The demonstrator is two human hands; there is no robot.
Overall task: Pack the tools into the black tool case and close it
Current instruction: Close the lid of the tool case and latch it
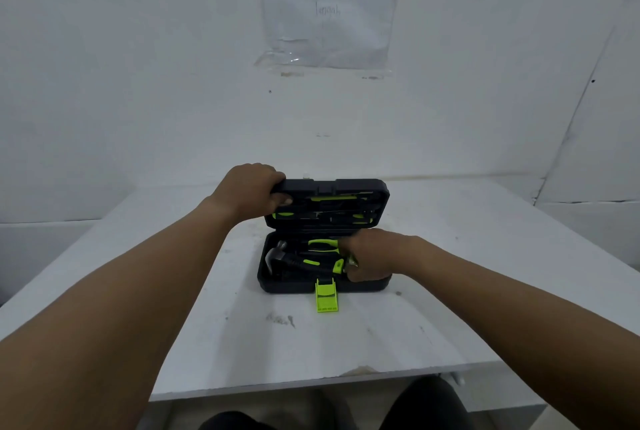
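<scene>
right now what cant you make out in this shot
Head view:
- Right hand covers the right end of the case's lower half: what it grips is hidden.
- Tools in the lid: too dark and small to name.
- Writing on the wall sheet: too faint to read.
- Left hand hides the lid's left corner.

both arms outstretched, fingers curled

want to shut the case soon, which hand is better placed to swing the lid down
Left. The left hand already grips the top corner of the upright lid, so it could likely pull it down. The right hand is low in the case base, at the tools.
</scene>
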